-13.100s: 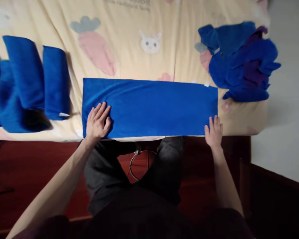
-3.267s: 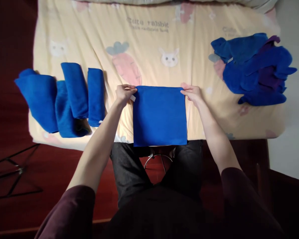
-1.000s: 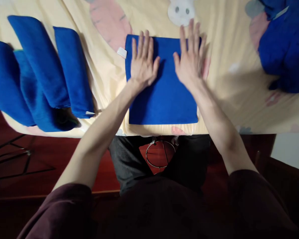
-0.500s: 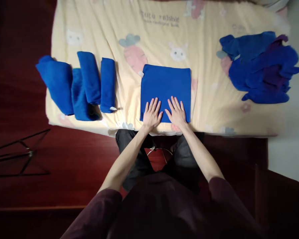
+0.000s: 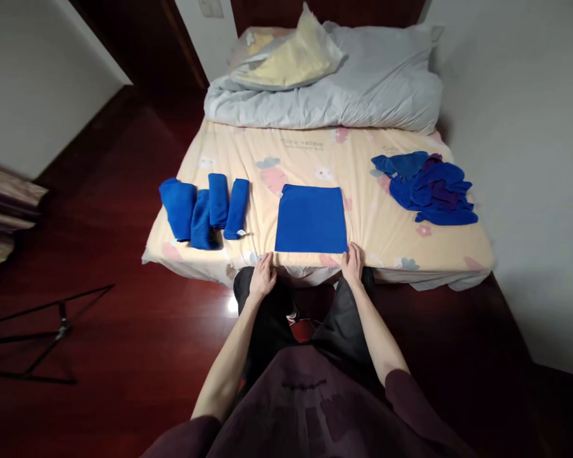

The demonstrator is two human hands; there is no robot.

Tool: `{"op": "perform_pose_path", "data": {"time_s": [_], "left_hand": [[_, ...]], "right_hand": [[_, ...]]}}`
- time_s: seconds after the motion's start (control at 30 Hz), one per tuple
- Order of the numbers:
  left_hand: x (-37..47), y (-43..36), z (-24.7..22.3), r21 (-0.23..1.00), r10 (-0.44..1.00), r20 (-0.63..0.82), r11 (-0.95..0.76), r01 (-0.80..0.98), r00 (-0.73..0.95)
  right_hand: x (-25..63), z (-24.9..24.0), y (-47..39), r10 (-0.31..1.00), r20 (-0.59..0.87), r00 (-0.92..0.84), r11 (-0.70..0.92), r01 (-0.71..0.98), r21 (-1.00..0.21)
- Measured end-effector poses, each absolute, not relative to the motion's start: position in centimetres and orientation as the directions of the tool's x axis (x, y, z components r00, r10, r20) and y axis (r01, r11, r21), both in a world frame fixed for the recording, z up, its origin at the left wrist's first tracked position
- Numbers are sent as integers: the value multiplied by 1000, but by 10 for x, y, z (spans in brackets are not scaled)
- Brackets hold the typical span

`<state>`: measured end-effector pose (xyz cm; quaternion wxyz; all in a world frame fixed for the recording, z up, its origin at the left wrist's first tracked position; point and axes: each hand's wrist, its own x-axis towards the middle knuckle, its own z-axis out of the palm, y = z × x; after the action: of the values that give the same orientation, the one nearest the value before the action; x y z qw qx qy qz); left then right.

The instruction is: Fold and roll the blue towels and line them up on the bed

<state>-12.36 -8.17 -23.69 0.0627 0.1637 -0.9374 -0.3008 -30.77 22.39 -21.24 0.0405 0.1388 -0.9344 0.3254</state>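
Note:
A blue cloth (image 5: 310,219) lies flat and squared in front of me on the bed, a small white tag at its far left corner. My left hand (image 5: 263,277) rests at the bed's front edge, just off the cloth's near left corner, fingers slightly bent and thumb apart. At the near right corner, my right hand (image 5: 353,262) touches the cloth with its fingertips, thumb and fingers apart. Neither hand lifts the cloth.
Several folded or rolled blue cloths (image 5: 218,202) lie left on the patterned bed sheet (image 5: 267,137). A crumpled heap of blue and purple cloths (image 5: 434,187) is on the right. Behind are a grey quilt (image 5: 386,76) and a yellow pillow (image 5: 296,60). A black tripod leg (image 5: 42,334) stands on the floor.
Both hands have slid back from lying flat on the blue cloth to its near corners. My view has tilted up, so the pillow, quilt and walls now show.

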Motion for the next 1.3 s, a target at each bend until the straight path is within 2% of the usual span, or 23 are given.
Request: {"op": "perform_pose_path", "data": {"time_s": [0.13,0.27,0.37,0.47,0.6,0.7,0.8,0.93,1.13,1.3], "left_hand": [[-117,-87,-227,667,-405,-17,676,-312,-914],[-120,-98,-220,767,-499,-89,518,-379,-862],[-123,-103,-219,790,-537,-93,473,-391,-839],[-130,-106,-218,752,-510,-43,550,-364,-859],[-142,-111,-214,644,-360,45,723,-248,-932],[-152,-115,-216,619,-279,45,761,-192,-959],[-161,-120,-227,611,-257,35,770,-183,-966],[-173,-128,-249,629,-272,85,760,-160,-959],[-188,-138,-275,641,-204,308,767,44,-929],[-193,-134,-275,655,-251,367,753,57,-896]], "right_hand": [[-307,-209,230,-147,173,-974,722,-226,-654],[-315,-208,235,-144,143,-979,712,-202,-673],[-317,-212,236,-154,166,-974,686,-226,-692],[-315,-216,235,-176,190,-966,685,-259,-681],[-317,-219,234,-245,192,-950,714,-311,-627],[-324,-223,232,-318,153,-936,739,-346,-578],[-332,-231,229,-354,149,-923,742,-374,-557],[-341,-245,225,-319,220,-922,704,-386,-596],[-347,-261,223,-202,351,-914,603,-399,-691],[-349,-263,222,-185,355,-916,576,-394,-716]]}}
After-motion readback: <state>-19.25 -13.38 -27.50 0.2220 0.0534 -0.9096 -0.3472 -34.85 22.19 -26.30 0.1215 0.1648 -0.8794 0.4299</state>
